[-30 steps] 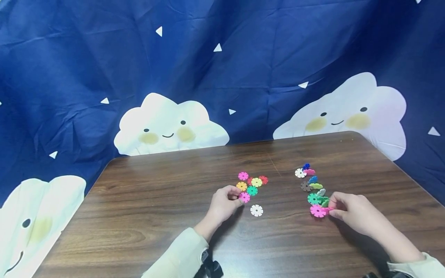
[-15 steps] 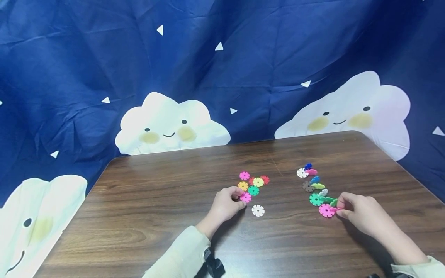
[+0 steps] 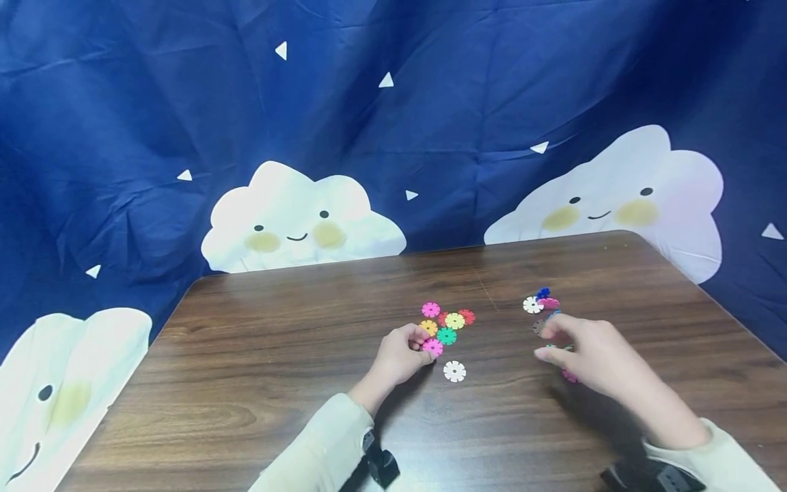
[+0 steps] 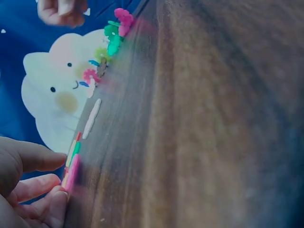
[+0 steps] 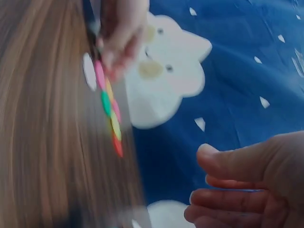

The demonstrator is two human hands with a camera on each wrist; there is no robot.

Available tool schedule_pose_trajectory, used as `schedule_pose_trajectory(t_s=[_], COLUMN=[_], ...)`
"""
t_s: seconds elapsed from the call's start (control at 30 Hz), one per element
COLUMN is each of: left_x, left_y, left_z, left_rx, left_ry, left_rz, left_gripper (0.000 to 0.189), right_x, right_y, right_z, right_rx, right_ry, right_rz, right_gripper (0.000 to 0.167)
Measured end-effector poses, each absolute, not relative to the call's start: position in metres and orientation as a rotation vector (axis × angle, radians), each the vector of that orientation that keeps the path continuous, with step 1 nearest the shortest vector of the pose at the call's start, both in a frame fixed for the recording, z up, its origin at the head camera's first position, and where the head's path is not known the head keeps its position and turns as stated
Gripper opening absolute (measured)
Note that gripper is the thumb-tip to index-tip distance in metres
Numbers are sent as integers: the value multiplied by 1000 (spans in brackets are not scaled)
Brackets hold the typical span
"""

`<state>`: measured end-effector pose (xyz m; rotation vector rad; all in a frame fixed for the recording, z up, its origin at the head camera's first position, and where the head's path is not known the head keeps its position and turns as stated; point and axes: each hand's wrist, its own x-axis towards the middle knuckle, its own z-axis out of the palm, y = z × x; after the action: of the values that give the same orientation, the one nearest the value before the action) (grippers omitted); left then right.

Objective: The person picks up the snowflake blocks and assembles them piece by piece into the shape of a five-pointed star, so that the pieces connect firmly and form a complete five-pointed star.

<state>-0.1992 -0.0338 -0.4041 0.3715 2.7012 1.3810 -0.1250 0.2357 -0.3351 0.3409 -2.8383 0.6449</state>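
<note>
Pink disc pair (image 4: 123, 21) down on wood-grain tabletop (image 3: 307, 335) beside green discs (image 4: 113, 45), withdrew right hand (image 3: 593, 352), thumb and fingers apart, thus freed of pieces. Kept left hand (image 3: 396, 355) pinching flat pink disc (image 3: 433, 348).

A dark wood-grain counter (image 3: 233, 342) with rounded far corners carries small notched discs in two groups. At centre, a white disc (image 3: 460, 372) lies flat, apart from a close cluster: pink discs (image 3: 426, 311), an orange disc (image 3: 424, 328), a green disc (image 3: 452, 336), a yellow disc (image 3: 460, 321) and red discs (image 3: 470, 316). At right, a partly hidden colourful group includes white (image 3: 528, 305), deep blue (image 3: 542, 293) and pink pieces (image 3: 550, 303) at its far end, some tilted up.
</note>
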Motion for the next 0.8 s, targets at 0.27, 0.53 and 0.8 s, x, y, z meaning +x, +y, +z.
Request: schedule_pose_trajectory(t_s=[0.27,0.53,0.8], left_x=[-201,-202,-204], left_y=[-31,-28,-26], left_z=[-402,-402,-405], left_rx=[339,353,368], left_ry=[2737,2810,2885], left_rz=[1333,1210,1132], left_gripper=[20,19,20], right_x=[-155,-165,-168], right_y=[180,148,135], right_z=[-354,-376,-382], right_rx=[529,642,610], right_ry=[-3004,-3071,-3048], right_rz=[797,830,809], right_gripper=[23,29,32])
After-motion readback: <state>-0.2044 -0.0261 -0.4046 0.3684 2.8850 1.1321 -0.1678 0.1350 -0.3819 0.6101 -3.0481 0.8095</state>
